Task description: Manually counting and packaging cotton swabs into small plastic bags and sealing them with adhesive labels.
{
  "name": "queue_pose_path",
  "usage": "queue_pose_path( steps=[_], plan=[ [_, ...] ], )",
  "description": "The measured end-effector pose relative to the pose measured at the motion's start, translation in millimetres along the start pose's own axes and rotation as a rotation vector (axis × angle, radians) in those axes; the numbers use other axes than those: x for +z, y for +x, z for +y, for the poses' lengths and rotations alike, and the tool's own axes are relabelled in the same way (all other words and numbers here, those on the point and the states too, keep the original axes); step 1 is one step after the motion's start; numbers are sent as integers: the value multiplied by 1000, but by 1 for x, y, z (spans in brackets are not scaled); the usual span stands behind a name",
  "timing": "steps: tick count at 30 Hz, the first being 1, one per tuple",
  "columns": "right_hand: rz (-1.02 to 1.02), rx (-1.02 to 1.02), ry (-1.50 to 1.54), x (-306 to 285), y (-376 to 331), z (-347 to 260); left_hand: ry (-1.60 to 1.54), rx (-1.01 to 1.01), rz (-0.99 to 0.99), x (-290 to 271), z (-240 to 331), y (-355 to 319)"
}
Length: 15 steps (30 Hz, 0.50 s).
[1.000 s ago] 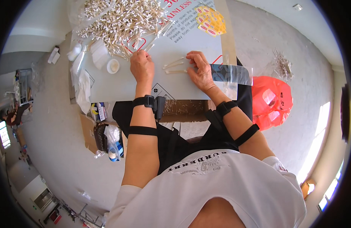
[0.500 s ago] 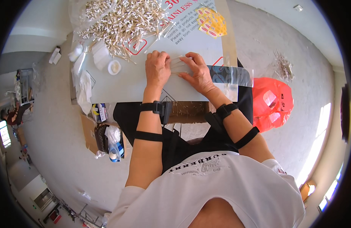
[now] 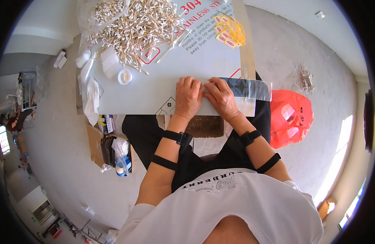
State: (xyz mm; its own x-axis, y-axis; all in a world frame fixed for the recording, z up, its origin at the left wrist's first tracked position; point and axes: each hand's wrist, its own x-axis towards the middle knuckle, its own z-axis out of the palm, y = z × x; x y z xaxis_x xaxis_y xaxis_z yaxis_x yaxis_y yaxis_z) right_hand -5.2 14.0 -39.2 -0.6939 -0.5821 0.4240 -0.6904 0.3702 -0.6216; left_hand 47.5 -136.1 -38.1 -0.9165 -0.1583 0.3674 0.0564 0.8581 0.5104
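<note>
The left hand (image 3: 189,96) and right hand (image 3: 221,96) are close together over the desk (image 3: 132,99). Bent fingers hide each grip, so I cannot tell what it holds. Many cotton swabs (image 3: 138,32) lie piled up farther off, to the left.

Black forearm straps (image 3: 164,162) accompany a white short-sleeved shirt (image 3: 268,203).

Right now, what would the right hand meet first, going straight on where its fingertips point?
Probably the left hand, just left of the right hand; the exact depth, and anything pinched between them, is unclear.
</note>
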Motion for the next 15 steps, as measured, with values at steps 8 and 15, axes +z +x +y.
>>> queue_pose_path(
  steps=[8,15],
  plan=[
    [-40,56,22,10,102,32,242,-195,216,-18,-69,44],
    [-172,-190,-297,47,189,59,199,-231,302,-8,-92,55]
  ],
)
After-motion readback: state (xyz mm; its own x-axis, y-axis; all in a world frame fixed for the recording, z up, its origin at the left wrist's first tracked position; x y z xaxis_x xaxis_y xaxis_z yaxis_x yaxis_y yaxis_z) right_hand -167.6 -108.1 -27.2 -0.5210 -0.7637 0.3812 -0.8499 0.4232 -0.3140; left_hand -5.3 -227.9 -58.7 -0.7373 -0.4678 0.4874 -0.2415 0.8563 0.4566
